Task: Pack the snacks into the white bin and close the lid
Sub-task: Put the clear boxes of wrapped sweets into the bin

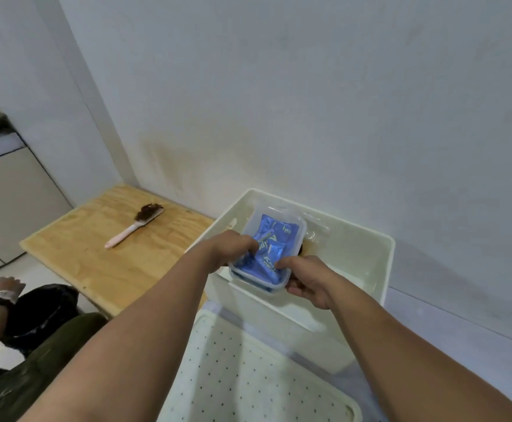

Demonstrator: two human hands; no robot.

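A clear plastic container (291,222) full of blue snack packets (274,239) hangs over the open white bin (367,248), tilted with its far end down. My left hand (233,248) grips its near left edge, fingers curled into the packets. On the near right corner my right hand (306,278) holds it, thumb on top. Something dark shows on the bin's floor beside the container. The bin's white lid (248,373), dotted with small holes, lies flat just in front of the bin, under my forearms.
A plywood board (96,254) lies on the floor to the left with a pink-handled brush (133,228) on it. Another person's hand (0,292) and dark clothing are at the lower left. A white wall stands right behind the bin.
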